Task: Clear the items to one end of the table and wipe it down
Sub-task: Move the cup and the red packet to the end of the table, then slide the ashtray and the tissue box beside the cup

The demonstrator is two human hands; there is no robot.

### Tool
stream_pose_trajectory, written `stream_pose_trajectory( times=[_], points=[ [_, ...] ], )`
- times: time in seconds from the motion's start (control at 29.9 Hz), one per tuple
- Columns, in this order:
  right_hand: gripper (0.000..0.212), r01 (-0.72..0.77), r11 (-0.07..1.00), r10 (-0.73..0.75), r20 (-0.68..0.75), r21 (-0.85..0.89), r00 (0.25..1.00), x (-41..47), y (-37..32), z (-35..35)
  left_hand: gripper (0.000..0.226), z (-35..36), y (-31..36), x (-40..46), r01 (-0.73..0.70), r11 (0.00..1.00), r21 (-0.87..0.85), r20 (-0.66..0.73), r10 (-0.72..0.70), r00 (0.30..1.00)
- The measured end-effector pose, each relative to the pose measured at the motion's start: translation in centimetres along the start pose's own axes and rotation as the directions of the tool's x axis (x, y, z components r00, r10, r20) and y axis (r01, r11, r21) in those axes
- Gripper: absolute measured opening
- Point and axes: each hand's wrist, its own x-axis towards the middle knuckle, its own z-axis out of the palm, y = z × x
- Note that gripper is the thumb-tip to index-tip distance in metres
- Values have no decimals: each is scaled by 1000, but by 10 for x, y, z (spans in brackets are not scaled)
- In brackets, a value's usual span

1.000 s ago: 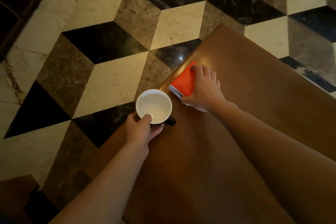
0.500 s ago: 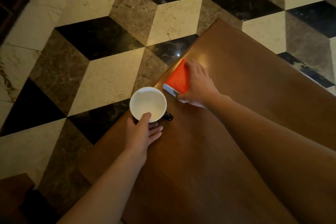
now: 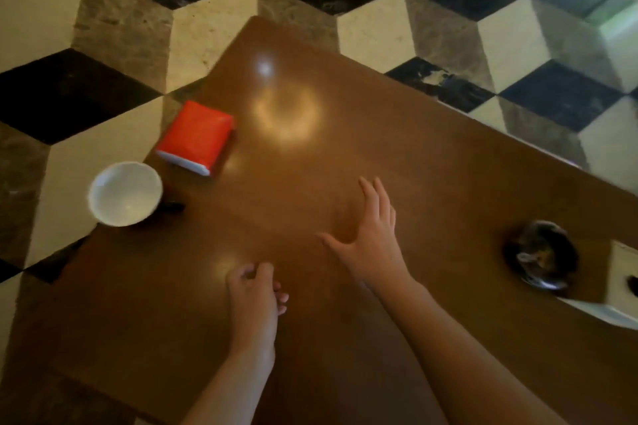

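- White cup (image 3: pixel 125 193) and red packet (image 3: pixel 195 136) sat side by side at the table's (image 3: pixel 397 155) left edge, evidently parked to free the middle.
- Left hand (image 3: pixel 255 300) hovered loosely curled, holding nothing.
- Right hand (image 3: pixel 371 238) was spread wide, empty, angled toward the dark round dish (image 3: pixel 540 259), likely next.

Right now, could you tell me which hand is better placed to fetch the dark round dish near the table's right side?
The right hand, probably: it is open, empty and nearer the dark round dish. The left hand is curled and further away.
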Motion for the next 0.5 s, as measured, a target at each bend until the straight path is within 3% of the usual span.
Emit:
stream_pose_trajectory(
  times=[0.17, 0.33, 0.44, 0.5],
  points=[
    [101, -195, 980, 180, -238, -37, 954, -78, 97, -96, 18, 93, -36, -63, -17, 980, 196, 203, -23, 979],
    [79, -421, 904, 326, -526, -68, 785, -117, 186, -197, 25, 188, -66, -113, -99, 924, 370, 380, -53, 923],
    [80, -545, 838, 451, -558, -3, 697, -120, 234, -240, 37, 242, -81, -128, -85, 910, 406, 417, -102, 903],
    [96, -610, 792, 529, -519, 18, 671, -116, 265, -258, 45, 277, -91, -132, -45, 912, 409, 414, -141, 899]
  ],
)
